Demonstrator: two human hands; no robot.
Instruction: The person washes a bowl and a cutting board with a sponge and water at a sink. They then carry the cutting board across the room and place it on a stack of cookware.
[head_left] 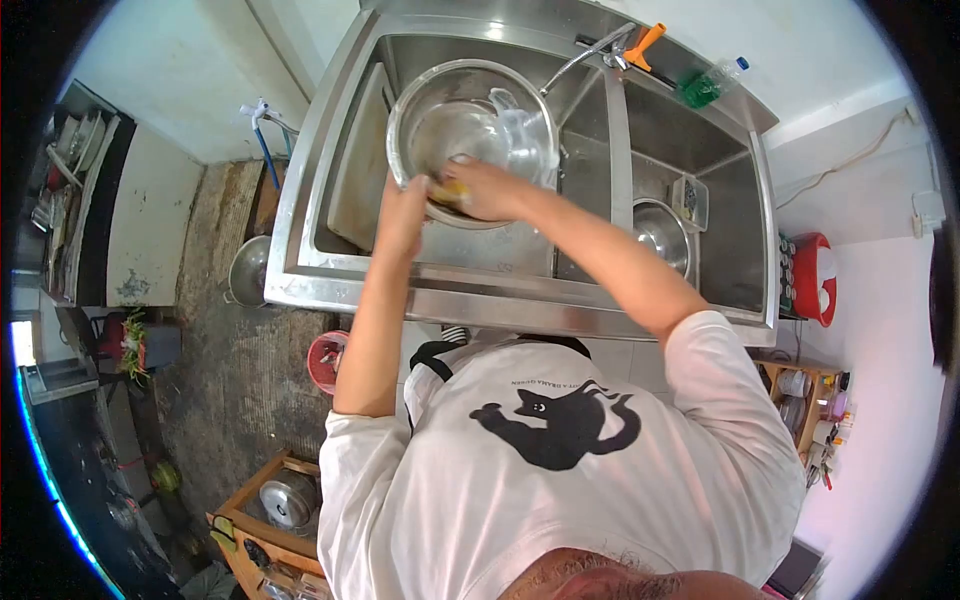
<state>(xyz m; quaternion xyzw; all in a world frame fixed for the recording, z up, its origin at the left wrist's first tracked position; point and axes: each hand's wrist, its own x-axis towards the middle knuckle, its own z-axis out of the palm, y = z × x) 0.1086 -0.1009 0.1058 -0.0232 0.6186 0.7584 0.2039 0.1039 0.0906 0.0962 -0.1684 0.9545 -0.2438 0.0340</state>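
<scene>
Decent gap right of the big basin (404,100), up to the sink divider (621,150), but the faucet spout (588,60) pokes over its back end. Left's tighter, 1 board (360,155) there. Right compartment: 1 metal bowl (655,238) and 1 plastic container (690,203) block the left part, room beside them.

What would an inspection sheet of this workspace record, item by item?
surface: steel sink, two compartments, wear not judgeable
job's things: large metal bowl; yellowish item, blurred
clutter: small metal bowl and plastic tub in right compartment; green-bottomed bottle at back
grip: left hand at large bowl's near rim; right hand at yellowish item
cables: cord on right wall
surroundings: stained floor; red tub right of sink
</scene>
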